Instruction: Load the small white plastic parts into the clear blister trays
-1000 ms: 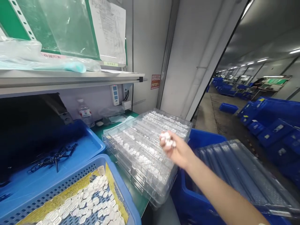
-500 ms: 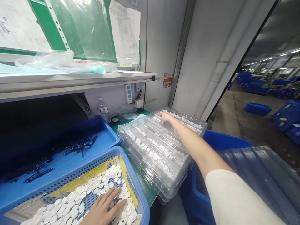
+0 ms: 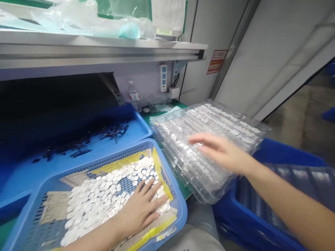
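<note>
The left hand lies flat and open, its fingers spread and pressing on a pile of small white parts, with no part gripped. That pile sits on a yellow paper liner inside a blue perforated plastic basket. The right hand is open with its fingers together and extended, blurred above a stack of clear plastic trays with rows of white parts in their channels; the blur leaves it impossible to tell whether it touches them. The stack rests on a green table just beside the basket. Behind the basket is a shallow blue tray holding dark metal pieces. To the right, a blue crate holds a clear tray. Farther back stand a water bottle and a wall-mounted power strip, below a metal shelf carrying a plastic bag.
</note>
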### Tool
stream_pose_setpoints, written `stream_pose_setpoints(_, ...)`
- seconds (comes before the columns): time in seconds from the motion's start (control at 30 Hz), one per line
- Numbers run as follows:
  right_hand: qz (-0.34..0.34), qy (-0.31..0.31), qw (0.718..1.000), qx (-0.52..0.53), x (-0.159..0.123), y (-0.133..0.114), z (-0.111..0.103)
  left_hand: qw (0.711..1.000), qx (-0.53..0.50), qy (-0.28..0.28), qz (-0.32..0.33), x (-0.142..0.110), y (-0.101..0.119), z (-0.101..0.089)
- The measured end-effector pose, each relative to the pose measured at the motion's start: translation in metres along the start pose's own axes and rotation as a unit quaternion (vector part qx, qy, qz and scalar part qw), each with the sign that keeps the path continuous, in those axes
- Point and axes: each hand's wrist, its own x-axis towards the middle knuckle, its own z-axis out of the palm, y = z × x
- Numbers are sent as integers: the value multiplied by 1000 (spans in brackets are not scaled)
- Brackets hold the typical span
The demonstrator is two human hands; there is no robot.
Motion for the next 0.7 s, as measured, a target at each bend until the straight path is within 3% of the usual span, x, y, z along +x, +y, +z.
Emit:
stream_pose_setpoints(0.1,-51,-61,985,152,-41,-33,46,999,-37,1,2,9,-1,-6)
stream_pose_setpoints(0.2,25,-66,947,314,-53,-43,85,998,-55,19,27,17,-5,-7)
stream_pose_setpoints(0.33,164,-32,833,527,-37,-43,125,998,-56,1,27,16,-13,-1)
stream_pose_setpoints(0.47,275,37,714,643,-24,-50,149,998,-39,-29,-38,0,-18,-4)
stream_pose_setpoints(0.6,326,77,633,698,-17,-51,165,990,-37,-28,-131,-16,-16,-35)
stream_pose_setpoints(0.7,351,62,582,731,-11,-52,172,980,-99,18,-173,-20,-5,-66)
